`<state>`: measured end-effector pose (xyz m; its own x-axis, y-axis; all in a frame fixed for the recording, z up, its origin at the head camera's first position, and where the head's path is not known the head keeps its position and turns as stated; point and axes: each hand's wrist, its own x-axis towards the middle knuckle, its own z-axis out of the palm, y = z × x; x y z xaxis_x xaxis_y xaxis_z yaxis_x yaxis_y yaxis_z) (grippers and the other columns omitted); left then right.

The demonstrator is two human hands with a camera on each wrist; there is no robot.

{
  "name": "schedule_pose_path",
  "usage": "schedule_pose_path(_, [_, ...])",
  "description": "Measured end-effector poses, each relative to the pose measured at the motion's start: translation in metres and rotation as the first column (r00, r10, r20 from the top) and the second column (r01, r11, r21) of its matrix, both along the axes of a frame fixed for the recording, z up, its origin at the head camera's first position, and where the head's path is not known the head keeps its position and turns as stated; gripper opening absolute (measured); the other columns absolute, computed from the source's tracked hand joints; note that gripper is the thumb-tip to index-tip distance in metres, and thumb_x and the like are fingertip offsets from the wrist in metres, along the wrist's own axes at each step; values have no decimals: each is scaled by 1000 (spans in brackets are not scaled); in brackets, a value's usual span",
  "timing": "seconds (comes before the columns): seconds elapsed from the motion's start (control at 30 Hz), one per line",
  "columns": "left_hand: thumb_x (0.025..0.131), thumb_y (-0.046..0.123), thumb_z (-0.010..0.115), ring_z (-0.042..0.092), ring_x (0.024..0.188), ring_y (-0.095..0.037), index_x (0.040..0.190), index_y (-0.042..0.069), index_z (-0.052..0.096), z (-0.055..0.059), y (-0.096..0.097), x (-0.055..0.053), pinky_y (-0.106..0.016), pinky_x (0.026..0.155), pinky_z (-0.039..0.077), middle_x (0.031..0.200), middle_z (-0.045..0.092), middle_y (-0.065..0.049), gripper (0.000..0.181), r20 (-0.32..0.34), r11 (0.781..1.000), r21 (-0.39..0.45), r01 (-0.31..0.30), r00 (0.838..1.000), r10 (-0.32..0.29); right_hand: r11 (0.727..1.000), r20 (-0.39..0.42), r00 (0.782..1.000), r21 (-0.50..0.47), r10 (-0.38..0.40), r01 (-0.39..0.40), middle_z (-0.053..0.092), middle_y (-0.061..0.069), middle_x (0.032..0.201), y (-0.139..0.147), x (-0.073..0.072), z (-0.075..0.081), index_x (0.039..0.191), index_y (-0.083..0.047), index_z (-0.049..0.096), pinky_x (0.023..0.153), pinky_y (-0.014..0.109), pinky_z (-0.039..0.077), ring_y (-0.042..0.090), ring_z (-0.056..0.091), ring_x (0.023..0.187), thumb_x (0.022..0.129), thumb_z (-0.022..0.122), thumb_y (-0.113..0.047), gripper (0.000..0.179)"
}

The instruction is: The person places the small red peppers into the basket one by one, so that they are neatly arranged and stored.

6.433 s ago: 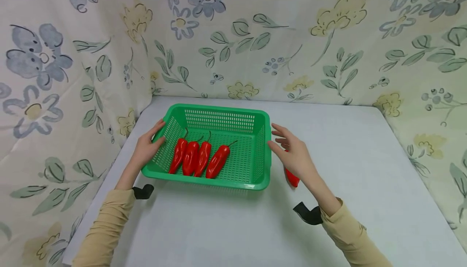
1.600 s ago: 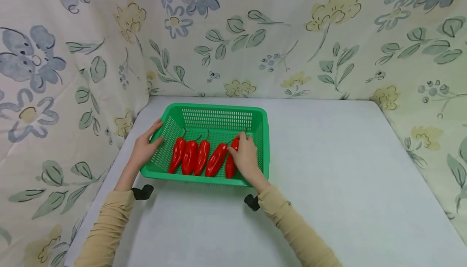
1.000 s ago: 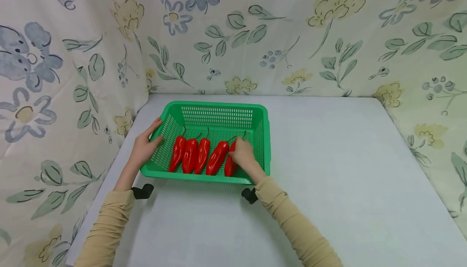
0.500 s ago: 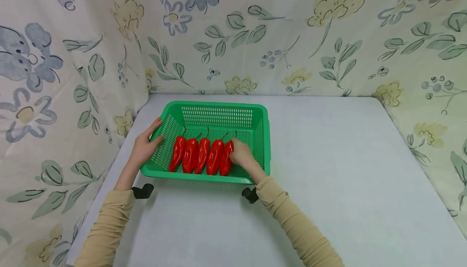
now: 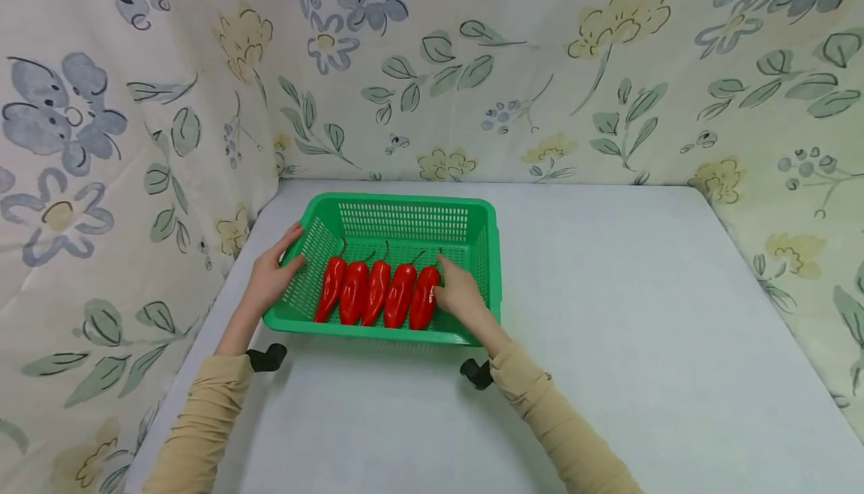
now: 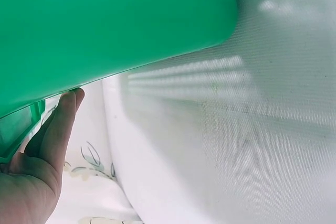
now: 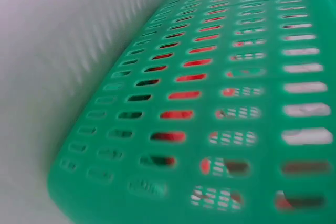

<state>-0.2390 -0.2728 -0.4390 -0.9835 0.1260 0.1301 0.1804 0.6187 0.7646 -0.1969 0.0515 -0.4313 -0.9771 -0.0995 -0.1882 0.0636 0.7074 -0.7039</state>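
In the head view, several red chili peppers [image 5: 374, 291] lie side by side in the green basket [image 5: 489, 235], stems toward the back. My left hand [image 5: 270, 273] rests on the basket's left rim, fingers and thumb spread. From the left wrist, the fingers [image 6: 59, 127] look straight, their tips against the wall. My right hand [image 5: 462, 299] is inside the basket, beside the rightmost chili pepper [image 5: 424, 299]. Its index finger is near that pepper's stem and its thumb is at the pepper's right edge. The right wrist view shows only the slotted basket wall [image 7: 262, 145], red behind it.
The basket stands on the left half of a white table [image 5: 607, 314]. Behind and to the left hangs a floral curtain [image 5: 432, 67]. Black wrist mounts [image 5: 268, 357] sit below both hands.
The chili pepper that lay right of the basket is now inside, at the row's right end. My right hand slid it left, then eased slightly right. My left hand stays on the rim.
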Motion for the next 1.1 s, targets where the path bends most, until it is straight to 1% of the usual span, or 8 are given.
schedule_pose_path(0.1, [96, 12, 52, 24, 143, -37, 147, 12, 36, -1, -1, 0, -60, 111, 25, 157, 26, -3, 53, -6, 1000, -5, -2, 1000, 2, 999, -63, 998, -44, -14, 12, 63, 20, 112, 8, 7, 3, 147, -5, 34, 50, 24, 42, 15, 48, 53, 93, 55, -10, 58])
schedule_pose_path(0.2, [96, 12, 52, 24, 143, -37, 147, 12, 36, -1, -1, 1, -61, 110, 25, 157, 27, -3, 53, -6, 1000, -8, 0, 1000, 0, 989, -107, 993, -143, -40, 25, 56, 19, 132, 15, 17, 10, 146, -9, 36, 73, 37, 55, 29, 65, 89, 94, 55, -18, 56])
schedule_pose_path(0.3, [96, 12, 52, 24, 143, -38, 147, 12, 36, -2, -1, 1, -62, 109, 26, 157, 26, -3, 53, -3, 1000, -11, 6, 1000, -6, 959, -129, 990, -281, -60, 21, 48, 15, 143, 23, 28, 19, 146, -13, 38, 98, 46, 48, 37, 52, 124, 96, 53, -22, 53])
schedule_pose_path(0.73, [97, 16, 50, 28, 141, -38, 146, 10, 39, -5, 1, -3, -58, 107, 33, 155, 29, -4, 50, -32, 998, -66, -10, 999, 8, 858, -171, 978, -514, -122, 17, 51, 6, 142, 91, 73, 40, 145, -21, 38, 105, 38, 44, 25, 50, 130, 99, 48, -32, 48])
schedule_pose_path(0.87, [97, 18, 50, 58, 118, -32, 140, 11, 48, -8, 3, 0, -32, 77, 53, 146, 45, -6, 43, -141, 991, -91, -101, 986, 88, 829, -177, 976, -559, -127, 7, 50, 10, 142, 111, 87, 36, 146, -16, 37, 98, 19, 45, 21, 54, 126, 100, 46, -29, 48])
schedule_pose_path(0.97, [97, 21, 50, 70, 80, -12, 130, 14, 59, -11, 5, 4, -15, 55, 42, 122, 66, -11, 36, -275, 968, -52, -246, 935, 223, 819, -201, 971, -573, -132, -7, 49, 15, 142, 123, 97, 30, 145, -13, 37, 95, 14, 46, 11, 57, 121, 101, 45, -24, 46])
schedule_pose_path(1.03, [96, 22, 50, 64, 71, 1, 122, 13, 66, -12, 6, 7, -8, 55, 37, 108, 71, -12, 31, -380, 936, 8, -351, 865, 327, 826, -211, 968, -564, -135, -8, 49, 18, 141, 130, 103, 26, 145, -12, 38, 94, 14, 46, 5, 59, 117, 101, 44, -22, 45])
schedule_pose_path(1.1, [96, 21, 50, 59, 69, 2, 113, 11, 70, -12, 6, 10, -4, 60, 35, 98, 73, -13, 28, -464, 889, 73, -451, 774, 431, 833, -211, 968, -554, -139, -1, 50, 19, 140, 136, 109, 23, 145, -13, 38, 94, 14, 46, 2, 59, 115, 101, 44, -21, 45])
